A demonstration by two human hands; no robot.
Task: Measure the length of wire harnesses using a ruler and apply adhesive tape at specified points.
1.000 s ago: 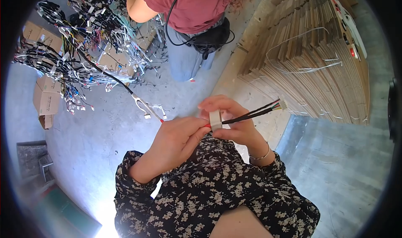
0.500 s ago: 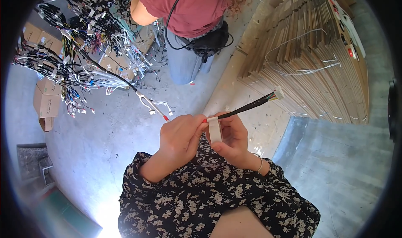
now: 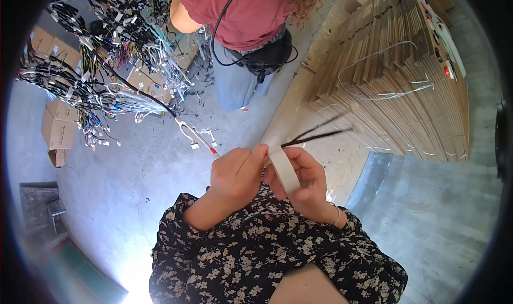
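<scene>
My left hand (image 3: 236,174) is closed, pinching a wire harness between thumb and fingertips. A black sleeved end (image 3: 318,137) of the harness sticks out to the right, blurred and looking doubled. On the other side a red section (image 3: 214,151) shows, and beyond it the harness runs toward the upper left, with white branches and small connectors (image 3: 194,145). My right hand (image 3: 310,183) is wrapped round a roll of whitish tape (image 3: 285,170), tilted against the harness beside my left fingertips. Whether a strip of tape is stuck on there is hidden.
Bundles of wire harnesses (image 3: 123,44) hang at the upper left, above cardboard boxes (image 3: 63,125). A person in a dark red shirt (image 3: 243,15) is ahead of me. Strapped flat cardboard (image 3: 374,74) is stacked at the right. A green object (image 3: 85,269) lies lower left.
The tape roll has turned and tilted in my right hand. The harness's black end has swung and blurred, its white connector no longer distinct. My left hand has shifted slightly.
</scene>
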